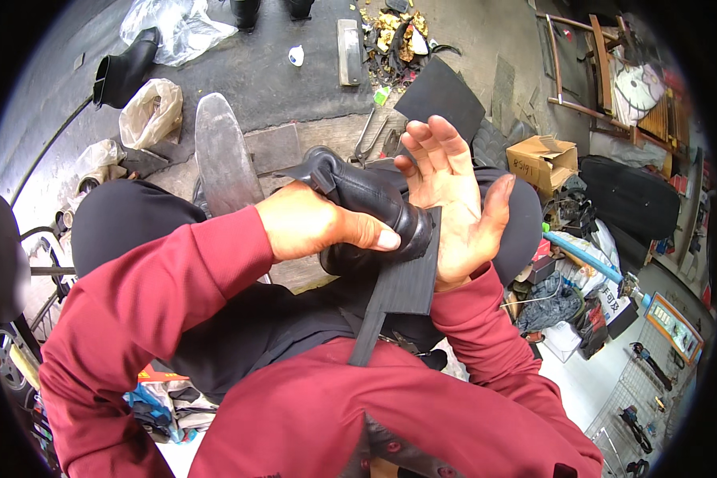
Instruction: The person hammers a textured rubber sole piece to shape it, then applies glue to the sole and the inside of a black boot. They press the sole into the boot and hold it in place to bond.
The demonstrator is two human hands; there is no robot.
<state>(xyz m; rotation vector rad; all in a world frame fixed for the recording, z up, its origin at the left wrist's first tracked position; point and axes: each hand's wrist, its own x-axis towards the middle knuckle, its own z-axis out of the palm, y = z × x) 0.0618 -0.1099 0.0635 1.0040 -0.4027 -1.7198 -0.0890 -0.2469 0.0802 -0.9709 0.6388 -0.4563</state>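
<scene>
A black leather shoe (378,199) lies above my lap, its toe end pointing up and left. My left hand (319,225) is closed round it, with the thumb pressed along its side. Against the shoe's right end stands a flat black rubber-like piece (406,279) with a narrow strip trailing down toward my body. Just right of that piece, my right hand (454,211) is open, palm turned up and fingers stretched. Its palm is close beside the piece's edge; whether they touch, I cannot tell.
A grey metal shoe anvil (221,147) rises between my knees at left. Pincers (368,135) lie beyond the shoe, near a black square sheet (440,97). A cardboard box (540,162) sits at right. Black boot (127,68), plastic bag (151,113) and scraps (398,40) lie farther off.
</scene>
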